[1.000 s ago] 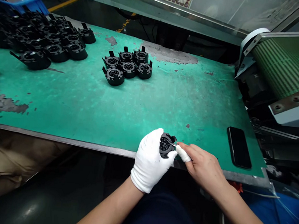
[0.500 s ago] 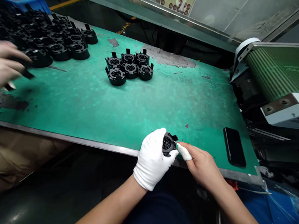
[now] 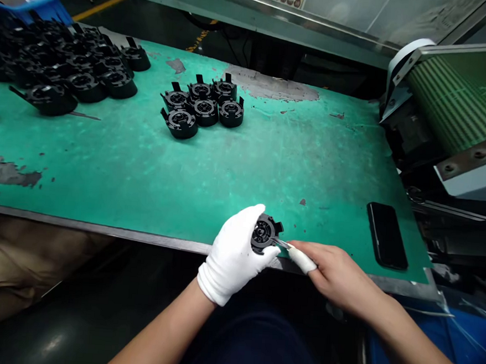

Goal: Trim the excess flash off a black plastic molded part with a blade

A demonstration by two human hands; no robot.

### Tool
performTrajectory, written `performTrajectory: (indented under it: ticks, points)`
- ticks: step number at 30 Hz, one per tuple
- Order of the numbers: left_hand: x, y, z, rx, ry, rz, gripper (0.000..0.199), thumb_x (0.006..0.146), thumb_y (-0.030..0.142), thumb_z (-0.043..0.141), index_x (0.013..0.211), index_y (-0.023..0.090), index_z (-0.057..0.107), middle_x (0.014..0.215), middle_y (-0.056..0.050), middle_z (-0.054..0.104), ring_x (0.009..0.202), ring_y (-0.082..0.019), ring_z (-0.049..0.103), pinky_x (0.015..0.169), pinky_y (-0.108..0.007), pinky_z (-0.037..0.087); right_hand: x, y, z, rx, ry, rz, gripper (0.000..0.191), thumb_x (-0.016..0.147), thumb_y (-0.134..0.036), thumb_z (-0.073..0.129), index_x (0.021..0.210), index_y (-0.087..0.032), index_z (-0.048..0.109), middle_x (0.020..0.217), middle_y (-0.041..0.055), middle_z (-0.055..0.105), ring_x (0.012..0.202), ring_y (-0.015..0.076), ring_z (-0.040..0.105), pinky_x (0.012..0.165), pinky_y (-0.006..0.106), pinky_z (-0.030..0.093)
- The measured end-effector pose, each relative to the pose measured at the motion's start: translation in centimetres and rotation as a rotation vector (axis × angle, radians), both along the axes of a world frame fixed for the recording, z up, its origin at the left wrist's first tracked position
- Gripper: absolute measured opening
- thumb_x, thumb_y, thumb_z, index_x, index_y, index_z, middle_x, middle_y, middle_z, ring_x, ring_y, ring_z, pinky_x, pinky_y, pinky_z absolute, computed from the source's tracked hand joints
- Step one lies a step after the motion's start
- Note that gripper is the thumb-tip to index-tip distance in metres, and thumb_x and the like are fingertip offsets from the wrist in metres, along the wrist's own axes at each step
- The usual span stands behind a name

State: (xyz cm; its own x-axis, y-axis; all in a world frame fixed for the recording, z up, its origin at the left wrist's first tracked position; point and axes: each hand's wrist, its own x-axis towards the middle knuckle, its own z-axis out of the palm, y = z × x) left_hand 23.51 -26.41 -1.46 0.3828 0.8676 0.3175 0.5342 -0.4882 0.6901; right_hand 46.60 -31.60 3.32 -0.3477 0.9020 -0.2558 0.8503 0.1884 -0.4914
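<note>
Grip of the gloved left hand curled around a round black part, just above the green table's near edge. Slim metal tool pinched between the wrapped thumb and forefinger of the right hand, tip at the part's face. Toward the table's far edge, six similar parts; at its left end, a larger group; near its right end, a phone lying flat. Beyond that end, a green conveyor belt. Forearms angled inward from below the table's near edge.

Green table, black round parts
</note>
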Motion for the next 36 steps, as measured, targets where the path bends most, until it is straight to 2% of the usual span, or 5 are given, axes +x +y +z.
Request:
performTrajectory:
  ticks: [8,15,25,31,36]
  points:
    - [0.0,0.5,0.2,-0.012,0.023,-0.024,0.075,0.083,0.043,0.072,0.145,0.017,0.039,0.14,-0.014,0.056,0.133,-0.027,0.054,0.114,-0.046,0.045,-0.2,1.1,0.8,-0.074,-0.067,0.079,0.054,0.086,-0.009,0.043,0.136,-0.024,0.058,0.131,0.0048,0.069,0.113,0.0261,0.068,0.094,0.041,0.056]
    - [-0.4,0.9,0.2,-0.008,0.041,-0.085,0.079,0.081,0.044,0.073,0.146,0.016,0.038,0.144,-0.015,0.054,0.136,-0.027,0.051,0.116,-0.045,0.043,-0.1,1.6,1.2,-0.103,-0.064,0.108,0.053,0.089,-0.01,0.042,0.139,-0.02,0.056,0.133,0.0089,0.067,0.114,0.0277,0.067,0.093,0.041,0.055]
    - [-0.5,1.8,0.6,-0.054,0.053,-0.181,0.077,0.083,0.048,0.071,0.147,0.018,0.04,0.144,-0.013,0.055,0.135,-0.027,0.052,0.116,-0.043,0.043,-0.3,2.1,2.2,-0.204,0.041,0.121,0.042,0.088,-0.007,0.045,0.121,-0.022,0.067,0.117,0.0069,0.074,0.103,0.0244,0.07,0.086,0.032,0.053]
    - [-0.5,1.9,0.9,-0.059,0.056,-0.179,0.078,0.081,0.044,0.073,0.146,0.018,0.039,0.142,-0.012,0.057,0.133,-0.027,0.054,0.114,-0.044,0.045,0.1,2.5,1.8,-0.121,0.038,0.124,0.044,0.092,-0.014,0.044,0.131,-0.024,0.063,0.129,0.0069,0.069,0.109,0.026,0.068,0.092,0.038,0.053]
    - [-0.5,1.8,0.7,-0.068,0.048,-0.175,0.077,0.081,0.043,0.073,0.146,0.019,0.04,0.143,-0.012,0.056,0.134,-0.027,0.053,0.115,-0.044,0.044,0.0,2.7,1.5,-0.097,-0.044,0.135,0.048,0.088,-0.01,0.044,0.131,-0.024,0.061,0.125,0.0065,0.071,0.107,0.0267,0.069,0.088,0.04,0.054]
